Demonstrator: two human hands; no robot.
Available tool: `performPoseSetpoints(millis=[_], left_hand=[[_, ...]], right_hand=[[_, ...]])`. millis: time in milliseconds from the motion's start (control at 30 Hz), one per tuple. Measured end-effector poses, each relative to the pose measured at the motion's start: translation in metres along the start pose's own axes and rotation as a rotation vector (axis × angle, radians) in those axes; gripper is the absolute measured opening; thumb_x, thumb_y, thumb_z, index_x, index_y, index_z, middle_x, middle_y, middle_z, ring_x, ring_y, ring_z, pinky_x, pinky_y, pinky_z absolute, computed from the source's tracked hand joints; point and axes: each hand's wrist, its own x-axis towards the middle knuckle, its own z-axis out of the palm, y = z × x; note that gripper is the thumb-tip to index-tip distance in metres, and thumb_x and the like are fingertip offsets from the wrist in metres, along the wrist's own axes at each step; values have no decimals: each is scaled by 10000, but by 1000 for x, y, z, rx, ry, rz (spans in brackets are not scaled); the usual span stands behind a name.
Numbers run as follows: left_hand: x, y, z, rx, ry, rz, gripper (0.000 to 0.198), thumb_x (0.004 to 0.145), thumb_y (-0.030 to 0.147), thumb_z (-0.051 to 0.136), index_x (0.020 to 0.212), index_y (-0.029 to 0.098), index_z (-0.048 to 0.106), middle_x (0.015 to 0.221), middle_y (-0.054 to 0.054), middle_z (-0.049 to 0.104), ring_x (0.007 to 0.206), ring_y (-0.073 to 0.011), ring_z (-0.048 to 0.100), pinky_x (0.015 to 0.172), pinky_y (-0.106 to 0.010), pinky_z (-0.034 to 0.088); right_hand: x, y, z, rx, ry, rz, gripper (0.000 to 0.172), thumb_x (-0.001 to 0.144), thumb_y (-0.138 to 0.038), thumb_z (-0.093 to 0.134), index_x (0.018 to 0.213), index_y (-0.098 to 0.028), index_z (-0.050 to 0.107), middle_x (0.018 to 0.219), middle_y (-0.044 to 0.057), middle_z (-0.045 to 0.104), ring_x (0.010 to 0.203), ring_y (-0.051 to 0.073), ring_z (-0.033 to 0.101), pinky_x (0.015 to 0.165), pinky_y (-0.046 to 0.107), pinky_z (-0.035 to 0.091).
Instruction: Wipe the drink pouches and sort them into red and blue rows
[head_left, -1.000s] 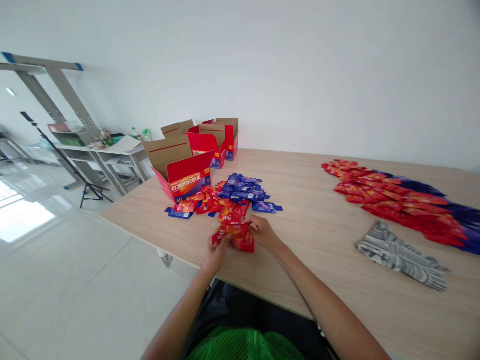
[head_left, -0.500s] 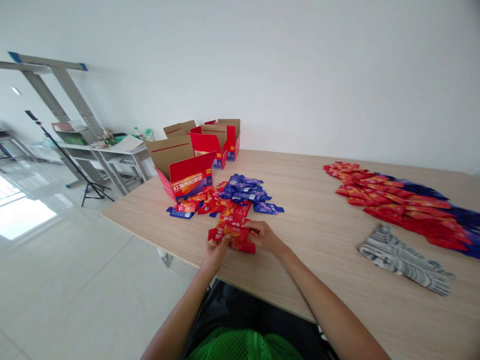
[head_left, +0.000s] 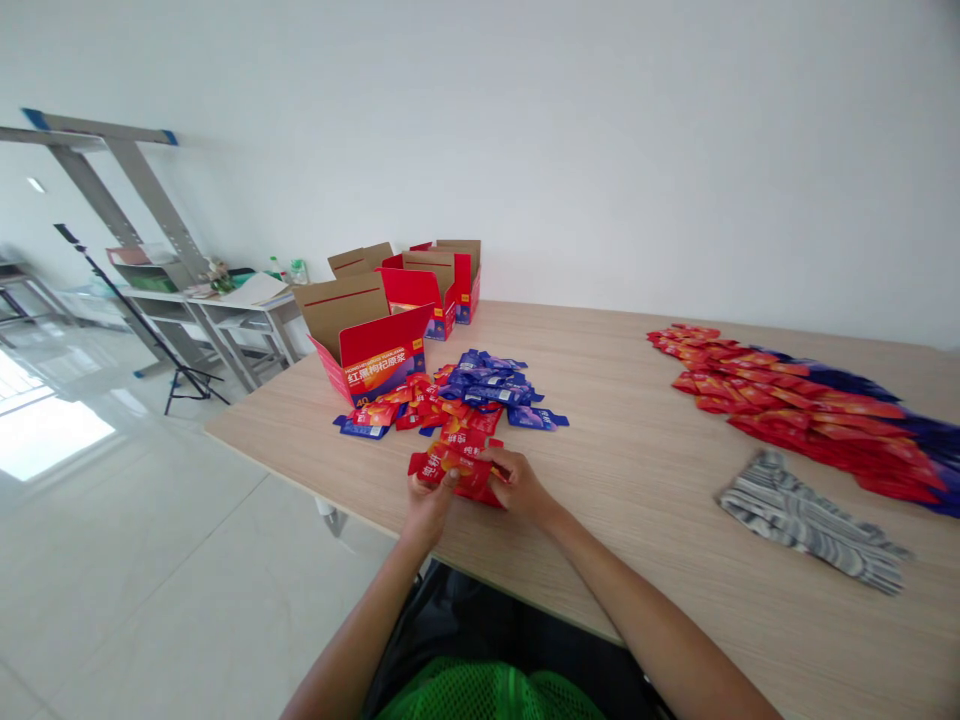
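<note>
My left hand (head_left: 426,507) and my right hand (head_left: 517,487) are both closed on a small bunch of red sachets (head_left: 454,468), held just above the near edge of the wooden table (head_left: 637,470). The left hand grips the bunch's left end, the right hand its right end. Just beyond lies a loose pile of red and blue sachets (head_left: 465,400). An open red carton (head_left: 367,345) stands behind that pile on the left.
Two more open red cartons (head_left: 431,275) stand at the table's far left corner. A long spread of red and blue sachets (head_left: 795,400) lies at the right, with a striped grey cloth (head_left: 814,520) in front of it. Shelving and a tripod (head_left: 135,320) stand left.
The bunch of red sachets has shifted slightly left and closer together between my hands. My right hand has moved a little toward the table's near edge.
</note>
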Motion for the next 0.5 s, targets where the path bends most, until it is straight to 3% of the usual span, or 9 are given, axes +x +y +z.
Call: performPoseSetpoints(millis=[167, 267, 400, 500], left_hand=[[-4, -1, 4, 94, -115, 17, 446, 631, 515, 871, 839, 155, 708, 835, -73, 754, 756, -207, 707, 726, -312, 569], [-4, -1, 7, 162, -189, 55, 468, 707, 606, 791, 717, 155, 668, 689, -47, 704, 605, -163, 655, 582, -262, 535], [-1, 1, 7, 179, -270, -8, 568, 718, 710, 723, 655, 157, 609, 521, -3, 598, 422, -122, 544, 429, -243, 465], [0, 1, 6, 183, -269, -15, 578, 705, 711, 734, 631, 159, 581, 479, 11, 556, 394, -105, 503, 405, -230, 435]], right_hand=[[-4, -4, 9, -32, 23, 25, 126, 824, -218, 587, 815, -213, 712, 770, 34, 729, 679, 175, 638, 651, 277, 495], [-4, -8, 6, 70, -63, 66, 115, 848, -286, 604, 801, -221, 687, 742, 26, 705, 659, 177, 626, 626, 282, 498], [-1, -12, -2, 271, -263, 169, 264, 898, -471, 616, 920, -216, 681, 803, 26, 711, 686, 188, 654, 626, 290, 511], [3, -9, -5, 120, -189, 180, 418, 897, -596, 599, 742, -209, 629, 664, 7, 642, 591, 164, 574, 551, 268, 433]])
